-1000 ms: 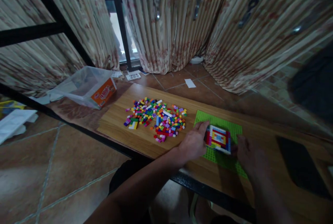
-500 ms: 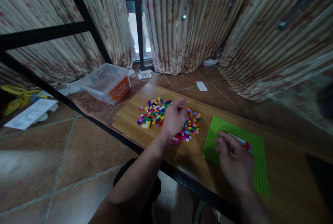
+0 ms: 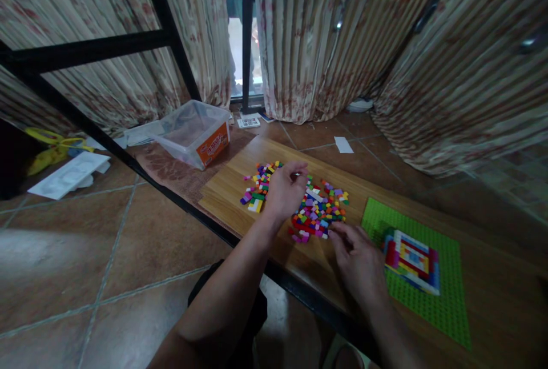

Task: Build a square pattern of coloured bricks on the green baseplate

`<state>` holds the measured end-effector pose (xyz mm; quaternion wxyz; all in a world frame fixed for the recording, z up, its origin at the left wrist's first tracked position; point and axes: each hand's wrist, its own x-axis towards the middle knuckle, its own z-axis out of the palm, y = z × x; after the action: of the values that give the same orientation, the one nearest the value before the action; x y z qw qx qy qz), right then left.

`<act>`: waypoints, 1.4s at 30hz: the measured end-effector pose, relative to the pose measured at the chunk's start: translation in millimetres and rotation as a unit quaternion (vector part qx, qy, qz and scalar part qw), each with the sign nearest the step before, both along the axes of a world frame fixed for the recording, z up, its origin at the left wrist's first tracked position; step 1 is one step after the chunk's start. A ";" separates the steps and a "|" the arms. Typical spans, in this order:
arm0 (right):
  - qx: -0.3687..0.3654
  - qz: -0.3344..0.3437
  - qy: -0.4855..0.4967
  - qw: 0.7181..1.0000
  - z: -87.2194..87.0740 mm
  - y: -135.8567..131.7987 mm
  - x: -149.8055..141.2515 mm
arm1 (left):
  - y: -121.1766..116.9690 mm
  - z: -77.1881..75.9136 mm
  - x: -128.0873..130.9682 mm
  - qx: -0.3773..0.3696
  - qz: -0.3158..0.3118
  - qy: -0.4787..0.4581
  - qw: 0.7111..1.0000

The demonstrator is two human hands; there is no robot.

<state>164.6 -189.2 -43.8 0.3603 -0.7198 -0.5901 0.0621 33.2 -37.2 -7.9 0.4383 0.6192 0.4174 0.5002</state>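
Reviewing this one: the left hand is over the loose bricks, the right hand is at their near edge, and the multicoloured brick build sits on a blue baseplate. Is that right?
Not quite: in the head view, the baseplate under the multicoloured brick build is green, not blue. The rest stands.

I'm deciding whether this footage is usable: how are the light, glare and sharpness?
Head view: dim overall, with bright daylight in the narrow window gap; pale glare on the brown floor tiles, lower left; small multicoloured plastic bricks slightly soft; brown wooden tabletop murky toward the right.
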 end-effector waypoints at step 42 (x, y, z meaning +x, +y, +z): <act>-0.024 0.067 -0.015 0.997 2.6 2.2 -31.8 | -2.6 10.2 -9.5 -0.003 -0.017 0.074 0.997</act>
<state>132.9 -187.0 -41.1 0.3292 -0.6876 -0.6409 0.0896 23.7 -39.8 2.3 0.4171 0.6600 0.4394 0.4442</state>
